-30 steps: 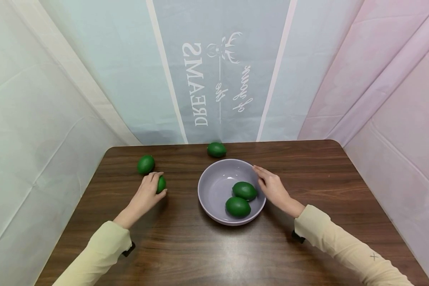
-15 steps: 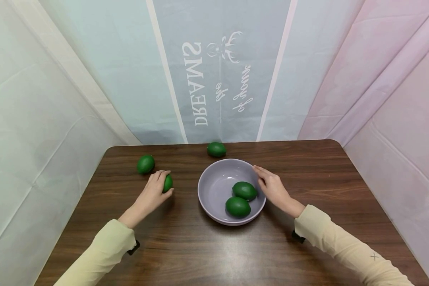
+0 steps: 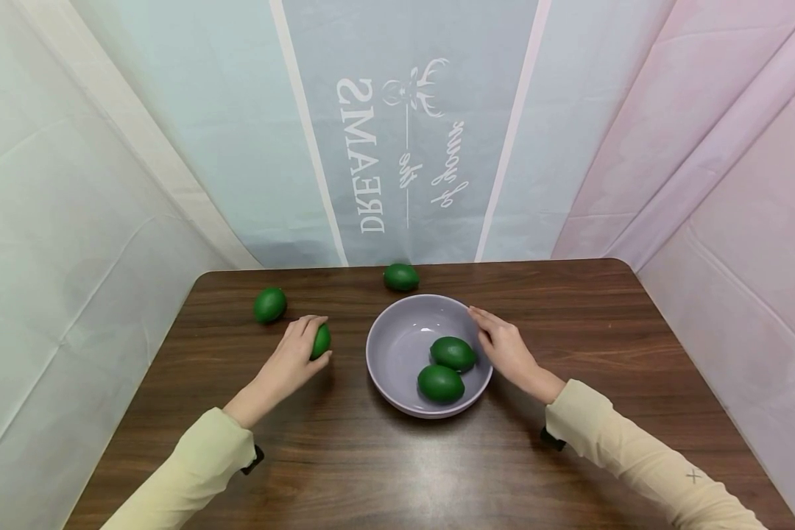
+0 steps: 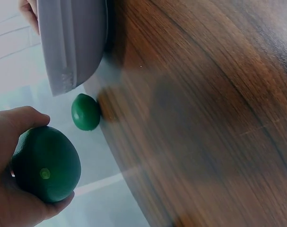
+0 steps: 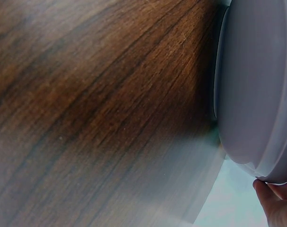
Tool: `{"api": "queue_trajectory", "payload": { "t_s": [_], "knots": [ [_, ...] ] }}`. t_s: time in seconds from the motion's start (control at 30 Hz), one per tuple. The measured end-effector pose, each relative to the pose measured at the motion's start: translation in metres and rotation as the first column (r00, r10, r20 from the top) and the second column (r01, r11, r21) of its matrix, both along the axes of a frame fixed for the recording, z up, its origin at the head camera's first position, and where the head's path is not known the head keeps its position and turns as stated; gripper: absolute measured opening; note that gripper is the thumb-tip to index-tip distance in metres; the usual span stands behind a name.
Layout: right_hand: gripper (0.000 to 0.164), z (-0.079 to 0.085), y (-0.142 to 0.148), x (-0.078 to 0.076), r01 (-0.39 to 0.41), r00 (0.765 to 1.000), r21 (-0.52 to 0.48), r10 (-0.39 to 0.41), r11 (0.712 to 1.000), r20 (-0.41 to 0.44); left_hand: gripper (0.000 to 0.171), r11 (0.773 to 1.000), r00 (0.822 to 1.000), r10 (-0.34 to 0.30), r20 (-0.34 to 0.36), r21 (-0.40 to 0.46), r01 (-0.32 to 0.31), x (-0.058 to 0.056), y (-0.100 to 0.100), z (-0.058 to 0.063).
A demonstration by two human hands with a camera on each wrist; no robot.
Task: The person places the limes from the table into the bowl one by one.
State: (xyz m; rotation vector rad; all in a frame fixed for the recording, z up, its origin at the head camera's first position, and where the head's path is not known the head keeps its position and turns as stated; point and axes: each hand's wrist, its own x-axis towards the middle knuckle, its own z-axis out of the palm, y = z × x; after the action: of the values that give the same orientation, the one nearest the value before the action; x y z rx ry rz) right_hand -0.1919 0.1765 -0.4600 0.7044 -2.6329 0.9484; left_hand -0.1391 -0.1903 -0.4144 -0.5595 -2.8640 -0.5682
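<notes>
In the head view my left hand grips a green lime, which sits left of the bowl. The left wrist view shows this lime pinched between thumb and fingers, its pale stem end facing the camera. My right hand rests at the right rim of a grey-purple bowl, with its fingers mostly straight. From the right wrist camera, fingertips touch the edge of the bowl. Inside the bowl lie two limes, one lime partly behind the other lime.
A lime lies at the far left of the brown wooden table. Another lime is near the back edge, just behind the bowl. A printed blue-grey cloth hangs behind the table, with pale cloth walls at both sides.
My left hand has carried its lime rightward, away from the far-left lime and closer to the bowl. My right hand and the bowl have stayed where they were.
</notes>
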Motion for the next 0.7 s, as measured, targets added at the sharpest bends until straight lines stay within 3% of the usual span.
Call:
{"api": "queue_trajectory", "payload": {
  "t_s": [0.7],
  "knots": [
    [0.039,0.001,0.000,0.001,0.004,1.000,0.001,-0.004,1.000,0.008,0.053,0.998,0.998,-0.056,-0.025,0.021,0.057,-0.003,0.017,0.007]
  ]
}}
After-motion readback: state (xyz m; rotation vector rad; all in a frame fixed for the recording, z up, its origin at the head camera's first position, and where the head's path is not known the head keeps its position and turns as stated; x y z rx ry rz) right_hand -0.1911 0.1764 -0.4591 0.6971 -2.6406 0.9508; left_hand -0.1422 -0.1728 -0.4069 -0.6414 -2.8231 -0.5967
